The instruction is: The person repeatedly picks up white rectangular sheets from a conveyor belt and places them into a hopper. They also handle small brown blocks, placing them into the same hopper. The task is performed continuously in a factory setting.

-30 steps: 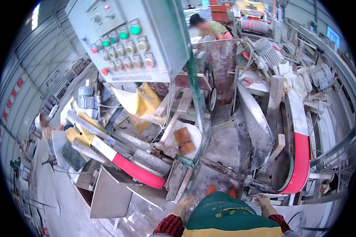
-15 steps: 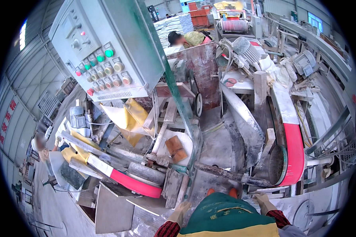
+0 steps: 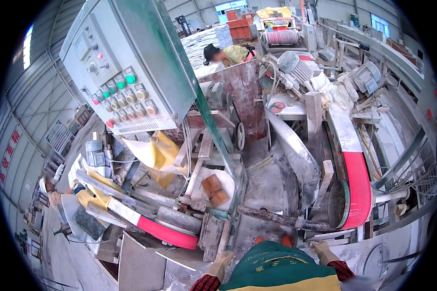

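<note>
Two grips, left hand (image 3: pixel 220 266) and right hand (image 3: pixel 324 252), are held low; whether clenched or released cannot be made out. The right sleeve (image 3: pixel 342 270) could be snagged if the wheel (image 3: pixel 339 203) ahead were turned; around it the red band (image 3: pixel 358 190) is curved, its long axis pointed forward, slightly left.

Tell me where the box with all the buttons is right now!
In the head view, the button box is at the upper left, beside the slanting green post and above the yellow sheet.
</note>
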A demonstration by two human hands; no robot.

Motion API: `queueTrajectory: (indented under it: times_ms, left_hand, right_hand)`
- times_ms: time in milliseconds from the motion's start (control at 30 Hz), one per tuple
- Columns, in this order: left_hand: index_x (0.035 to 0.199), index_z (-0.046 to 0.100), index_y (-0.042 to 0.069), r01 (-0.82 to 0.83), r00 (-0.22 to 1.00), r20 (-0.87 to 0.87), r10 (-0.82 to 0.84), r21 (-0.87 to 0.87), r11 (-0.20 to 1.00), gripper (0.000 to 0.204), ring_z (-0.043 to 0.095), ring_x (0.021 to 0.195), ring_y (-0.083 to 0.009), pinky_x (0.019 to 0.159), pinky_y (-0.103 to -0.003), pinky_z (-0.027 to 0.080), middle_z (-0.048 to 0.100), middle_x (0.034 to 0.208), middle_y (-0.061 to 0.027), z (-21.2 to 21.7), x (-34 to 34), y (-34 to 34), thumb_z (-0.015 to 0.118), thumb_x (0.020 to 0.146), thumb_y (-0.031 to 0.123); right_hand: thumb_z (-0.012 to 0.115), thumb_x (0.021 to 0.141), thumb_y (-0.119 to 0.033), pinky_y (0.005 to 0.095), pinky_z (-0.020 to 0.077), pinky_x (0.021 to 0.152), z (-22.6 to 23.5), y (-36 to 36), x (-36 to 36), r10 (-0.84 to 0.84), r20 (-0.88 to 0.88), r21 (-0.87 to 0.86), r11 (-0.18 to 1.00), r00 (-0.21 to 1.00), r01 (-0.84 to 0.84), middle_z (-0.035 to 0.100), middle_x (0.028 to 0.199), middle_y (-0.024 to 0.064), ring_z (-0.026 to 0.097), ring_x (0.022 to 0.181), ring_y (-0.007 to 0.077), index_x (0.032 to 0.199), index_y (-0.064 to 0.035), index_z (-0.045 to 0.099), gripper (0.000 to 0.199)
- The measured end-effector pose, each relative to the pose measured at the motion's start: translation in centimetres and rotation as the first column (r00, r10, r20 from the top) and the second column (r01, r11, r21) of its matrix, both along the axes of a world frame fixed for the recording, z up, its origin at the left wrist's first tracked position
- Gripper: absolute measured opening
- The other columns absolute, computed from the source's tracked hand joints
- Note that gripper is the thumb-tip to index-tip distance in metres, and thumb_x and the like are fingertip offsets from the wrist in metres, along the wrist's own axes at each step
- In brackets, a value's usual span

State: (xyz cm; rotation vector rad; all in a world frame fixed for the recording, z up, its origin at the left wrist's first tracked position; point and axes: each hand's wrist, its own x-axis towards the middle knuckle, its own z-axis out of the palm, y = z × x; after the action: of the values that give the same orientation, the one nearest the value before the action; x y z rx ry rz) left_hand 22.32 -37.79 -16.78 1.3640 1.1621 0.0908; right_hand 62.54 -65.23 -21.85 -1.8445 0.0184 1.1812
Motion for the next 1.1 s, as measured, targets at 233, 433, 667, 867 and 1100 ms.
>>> queueTrajectory:
  times_ms: [233,433,667,867,1100]
  left_hand:
    - [0.083,0.061,0.006,-0.011,0.999,0.045,0.006,0.106,0.994,0.031,0.055,0.07,-0.0124,0.064,-0.03,0.042,0.059,0.073,-0.0007,1.9,0.2,-0.8,0.053,0.087,0.037]
    - [0.083,0.062,0.008,0.114,0.98,-0.171,-0.098,0.086,0.99,0.035,0.059,0.077,-0.0169,0.07,-0.033,0.043,0.063,0.077,-0.0053,-4.4,-2.0,0.9,0.046,0.086,0.039]
    - [0.079,0.058,0.008,0.183,0.949,-0.274,-0.155,0.079,0.98,0.04,0.054,0.072,-0.0162,0.068,-0.032,0.041,0.057,0.071,-0.0041,-0.5,-1.0,0.3,0.048,0.085,0.046]
    - [0.085,0.063,0.007,0.109,0.967,-0.245,-0.068,0.16,0.981,0.041,0.056,0.071,-0.0149,0.066,-0.031,0.042,0.06,0.073,-0.0043,-2.0,-2.1,-0.4,0.049,0.083,0.046]
    - [0.113,0.062,0.007,0.132,0.942,-0.319,-0.103,0.071,0.989,0.051,0.058,0.105,-0.0297,0.089,-0.039,0.043,0.063,0.11,-0.017,-2.7,-3.3,-0.5,0.046,0.085,0.047]
  right_hand:
    - [0.055,0.082,-0.017,0.0295,0.0486,0.05,-2.6,-1.3,0.5,0.056,0.097,-0.047,0.998,0.994,-0.052,0.065,0.076,0.0089,0.061,0.059,0.0171,0.112,-0.0024,0.062,0.034]
    - [0.057,0.082,-0.02,0.0304,0.0501,0.053,-2.3,-0.8,0.7,0.115,0.105,-0.05,0.993,0.988,-0.11,0.067,0.079,0.0099,0.063,0.062,0.0174,0.112,-0.0021,0.062,0.036]
    - [0.057,0.085,-0.015,0.0302,0.0502,0.05,-1.4,-0.1,0.9,0.031,-0.039,-0.015,0.999,0.999,-0.031,0.066,0.078,0.0123,0.063,0.06,0.0185,0.113,-0.0009,0.059,0.031]
    - [0.053,0.093,-0.018,0.0339,0.0501,0.053,-2.8,0.4,1.9,0.143,-0.147,-0.058,0.987,0.979,-0.153,0.063,0.092,0.0162,0.062,0.066,0.0217,0.136,-0.0089,0.037,0.046]
    - [0.054,0.086,-0.009,0.03,0.0467,0.046,0.4,2.4,0.4,0.034,-0.16,-0.046,0.998,0.986,-0.042,0.063,0.078,0.011,0.059,0.054,0.0174,0.127,-0.0052,0.048,0.042]
